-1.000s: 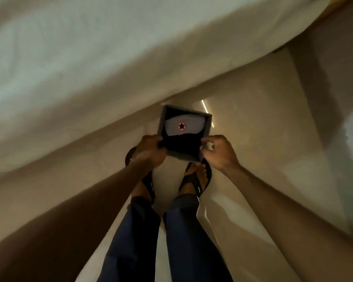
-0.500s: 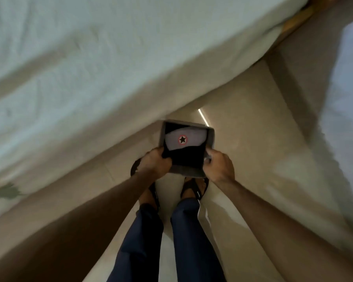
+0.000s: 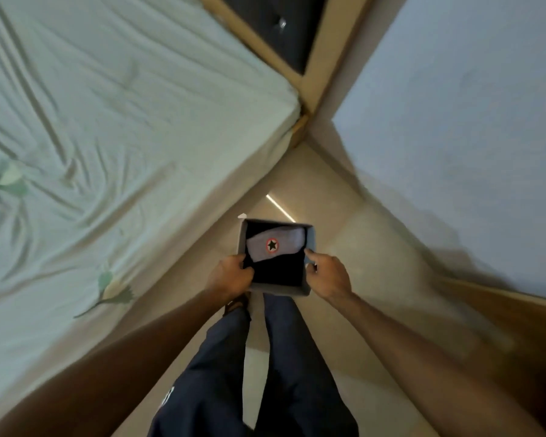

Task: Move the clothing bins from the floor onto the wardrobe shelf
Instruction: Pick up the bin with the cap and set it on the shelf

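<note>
A small grey clothing bin [image 3: 309,238] hangs above the floor in front of my legs, held level between both hands. Inside lie dark folded clothes and a grey garment with a red-ringed black star badge [image 3: 272,245]. My left hand [image 3: 230,275] grips the bin's left wall, fingers curled over the rim. My right hand [image 3: 327,274] holds the right wall, thumb on the rim. No wardrobe shelf is in view.
A bed with a pale green sheet [image 3: 108,137] fills the left side, its wooden frame [image 3: 300,127] at the top. A pale blue-white wall or panel [image 3: 454,137] rises on the right. A narrow strip of beige tiled floor [image 3: 360,247] runs between them.
The bin has risen from near my feet and now covers them. The view has tilted up, showing more of the bed, its frame and the right wall.
</note>
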{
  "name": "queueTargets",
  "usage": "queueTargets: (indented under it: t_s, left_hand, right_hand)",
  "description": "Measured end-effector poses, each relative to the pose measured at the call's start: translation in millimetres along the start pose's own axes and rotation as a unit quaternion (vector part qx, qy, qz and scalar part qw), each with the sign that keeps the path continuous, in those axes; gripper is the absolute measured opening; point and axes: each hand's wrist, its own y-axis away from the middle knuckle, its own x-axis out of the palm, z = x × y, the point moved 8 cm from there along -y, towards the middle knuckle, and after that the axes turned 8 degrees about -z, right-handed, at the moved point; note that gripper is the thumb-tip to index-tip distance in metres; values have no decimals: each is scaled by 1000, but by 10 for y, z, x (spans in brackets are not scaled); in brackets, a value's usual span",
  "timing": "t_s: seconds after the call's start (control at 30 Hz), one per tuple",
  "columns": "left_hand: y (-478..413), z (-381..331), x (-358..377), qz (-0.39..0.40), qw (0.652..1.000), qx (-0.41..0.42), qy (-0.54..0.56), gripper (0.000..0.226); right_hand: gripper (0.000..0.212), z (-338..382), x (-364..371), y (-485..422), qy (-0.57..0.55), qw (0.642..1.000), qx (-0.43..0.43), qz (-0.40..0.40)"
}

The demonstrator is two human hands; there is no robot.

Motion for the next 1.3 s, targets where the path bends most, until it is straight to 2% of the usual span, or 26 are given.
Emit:
queueTargets:
  t_s: [0.23, 0.43, 0.5, 0.67, 0.87, 1.0, 1.3]
  left_hand:
    - [985, -579, -448, 8, 983, 155, -101, 23]
    - [1582, -1405, -320, 40, 919, 340, -193, 35]
    - [1705, -1732, -189, 41, 906, 364, -209, 40]
    - [2239, -2641, 513, 67, 865, 434, -245, 49]
    - [3094, -3510, 1617, 102, 820, 504, -253, 40]
    - [3589, -3976, 2161, 106, 787, 552, -255, 43]
    - [4651, -4847, 3398, 159, 716, 633, -248, 38]
  right_hand:
    - [38, -8, -730, 1341, -108, 987, 26, -119]
    - [37, -526, -1184, 2199, -163, 957, 94, -222]
    - [38, -765, -1305, 2400, -169, 947, 119, -246]
    - [38, -1625, -1691, 2903, -204, 906, 180, -325]
    - [34, -2728, -2142, 3778, -229, 841, 226, -435]
    - [34, -3281, -2336, 4261, -233, 808, 261, -475]
    - [33, -4363, -2657, 5295, -237, 707, 345, -570]
